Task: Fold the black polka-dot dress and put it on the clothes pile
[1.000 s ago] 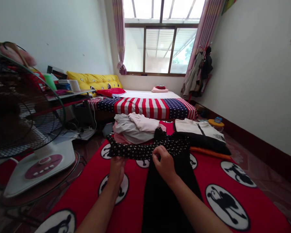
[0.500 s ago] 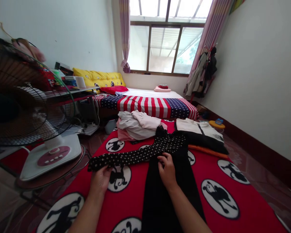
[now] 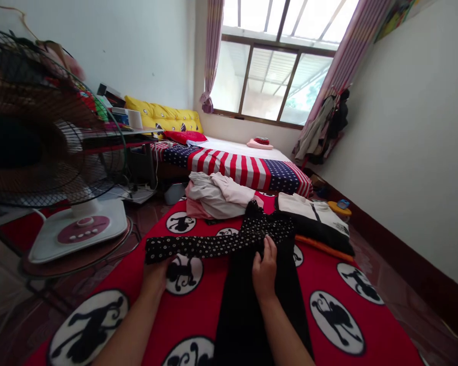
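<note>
A black garment [image 3: 252, 305] with white-dotted sleeves lies spread on a red blanket [image 3: 328, 264] with round black-and-white prints. My left hand [image 3: 156, 272] grips the end of its dotted sleeve [image 3: 198, 246], which stretches out to the left. My right hand [image 3: 265, 264] rests flat on the garment's chest, fingers pressing near where the sleeve joins.
A heap of pale and pink clothes [image 3: 217, 195] and a folded black-and-white jacket [image 3: 316, 221] lie beyond the garment. A standing fan [image 3: 49, 147] fills the left. Behind are a bed with a stars-and-stripes cover [image 3: 244, 168], a cluttered desk [image 3: 118, 132], a window and hanging clothes [image 3: 324, 127].
My left hand has drawn the dotted sleeve out to the left until it lies straight. My right hand has slid up to the garment's chest. The view has swung left.
</note>
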Tool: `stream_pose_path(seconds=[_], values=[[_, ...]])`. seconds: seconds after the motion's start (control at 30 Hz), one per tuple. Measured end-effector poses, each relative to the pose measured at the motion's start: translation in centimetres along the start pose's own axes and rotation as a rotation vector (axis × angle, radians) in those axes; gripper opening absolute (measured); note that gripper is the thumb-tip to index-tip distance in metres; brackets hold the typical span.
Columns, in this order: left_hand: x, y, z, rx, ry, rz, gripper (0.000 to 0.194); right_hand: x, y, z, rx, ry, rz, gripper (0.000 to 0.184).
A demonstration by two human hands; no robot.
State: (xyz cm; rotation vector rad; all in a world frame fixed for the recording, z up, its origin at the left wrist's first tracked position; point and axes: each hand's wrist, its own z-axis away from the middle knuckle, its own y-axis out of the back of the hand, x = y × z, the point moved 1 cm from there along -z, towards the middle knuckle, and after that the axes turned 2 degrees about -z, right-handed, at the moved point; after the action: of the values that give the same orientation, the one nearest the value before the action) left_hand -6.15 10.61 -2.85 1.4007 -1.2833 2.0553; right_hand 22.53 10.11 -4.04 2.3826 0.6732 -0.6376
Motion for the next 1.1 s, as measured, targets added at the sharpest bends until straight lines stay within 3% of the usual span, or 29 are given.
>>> stream_pose_path(seconds=[0.07,0.17,0.33,0.47,0.53,0.7,0.9,1.1], values=[[-0.3,0.1,-0.1,0.047,0.025,-0.063,0.026,-0.2,0.5,-0.2,0.043,-0.014,-0.026,0.050],[-0.3,-0.2,0.0,0.019,0.118,-0.081,0.018,-0.6,1.0,-0.3,0.050,-0.019,-0.049,0.050],[0.8,-0.9,0.2,-0.102,0.366,0.232,0.003,-0.6,1.1,-0.3,0.032,-0.045,-0.083,0.047],[1.5,-0.8,0.2,-0.160,0.468,0.546,0.047,-0.3,1.0,-0.2,-0.019,-0.060,-0.076,0.040],[1.6,-0.7,0.2,-0.187,0.474,0.603,0.056,-0.2,1.0,-0.2,-0.040,-0.059,-0.075,0.036],[1.3,-0.7,0.3,-0.176,0.451,0.537,0.021,-0.1,1.1,-0.3,-0.059,-0.093,-0.071,0.030],[1.3,-1.3,0.5,-0.072,0.462,0.447,0.009,-0.2,1.2,-0.1,-0.138,-0.131,-0.087,0.028],[0.8,-1.9,1.1,-0.031,0.380,0.417,0.021,-0.5,1.5,-1.9,0.002,-0.073,-0.079,0.022]])
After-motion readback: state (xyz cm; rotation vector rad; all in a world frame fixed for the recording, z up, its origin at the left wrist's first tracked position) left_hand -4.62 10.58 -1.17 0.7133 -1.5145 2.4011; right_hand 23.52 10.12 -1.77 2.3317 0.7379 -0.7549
